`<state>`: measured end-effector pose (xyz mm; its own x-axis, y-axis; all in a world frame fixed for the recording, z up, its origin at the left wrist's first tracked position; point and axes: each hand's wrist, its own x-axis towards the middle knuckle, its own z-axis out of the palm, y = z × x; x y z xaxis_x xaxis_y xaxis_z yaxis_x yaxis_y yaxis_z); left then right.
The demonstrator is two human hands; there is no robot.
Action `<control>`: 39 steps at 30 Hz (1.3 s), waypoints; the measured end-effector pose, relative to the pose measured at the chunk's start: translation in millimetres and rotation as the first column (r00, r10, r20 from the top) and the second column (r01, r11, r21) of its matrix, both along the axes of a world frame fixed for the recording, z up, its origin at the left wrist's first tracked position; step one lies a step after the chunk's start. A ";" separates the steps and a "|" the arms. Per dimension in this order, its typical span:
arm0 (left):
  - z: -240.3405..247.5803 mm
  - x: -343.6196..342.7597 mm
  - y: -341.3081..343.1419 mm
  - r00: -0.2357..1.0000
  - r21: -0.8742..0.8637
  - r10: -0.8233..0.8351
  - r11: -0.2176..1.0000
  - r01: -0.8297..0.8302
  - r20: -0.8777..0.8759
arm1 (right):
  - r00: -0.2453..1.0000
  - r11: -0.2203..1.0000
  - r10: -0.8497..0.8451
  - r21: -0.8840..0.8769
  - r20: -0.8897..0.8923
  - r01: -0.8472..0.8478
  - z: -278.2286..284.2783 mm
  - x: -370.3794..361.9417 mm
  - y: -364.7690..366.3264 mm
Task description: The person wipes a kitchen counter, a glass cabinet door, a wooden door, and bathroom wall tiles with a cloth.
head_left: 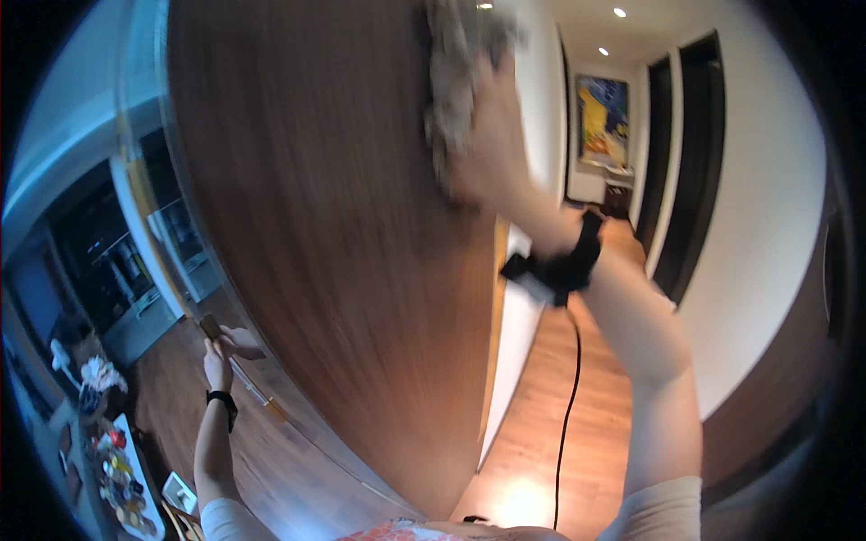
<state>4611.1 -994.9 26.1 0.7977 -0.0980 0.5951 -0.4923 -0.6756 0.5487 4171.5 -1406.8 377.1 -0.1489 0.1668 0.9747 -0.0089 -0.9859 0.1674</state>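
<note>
At one o'clock the right hand (492,135) clutches grey cloth (451,99) against a brown panel (334,198); at eight, the left hand (218,350) clasps a brown handle (209,326), probably for steadiness.

We see a colourful painting (603,120) on the far wall, dark doorways (695,158) on the right, lit ceiling lights (620,13), and colourful objects (117,469) lined up at left.

No legible text, label, brand, number or sign: not on the painting (603,120) between one and two o'clock, nor on the black wrist strap (591,245) at three, the dark wood-grain panel (361,117) toward eleven, or the black wristband (222,398) at eight.
</note>
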 end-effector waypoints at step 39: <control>64.6 -512.3 -151.1 0.970 -0.180 0.173 0.973 -0.142 0.168 | 0.929 0.723 0.364 -0.649 0.066 -0.237 138.8 -8.7 94.5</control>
<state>4098.8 -1146.0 90.8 0.6723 0.1321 0.7284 -0.4884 -0.6603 0.5705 4162.8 -1312.3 515.9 -0.4542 0.6387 0.6211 0.1779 -0.6181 0.7657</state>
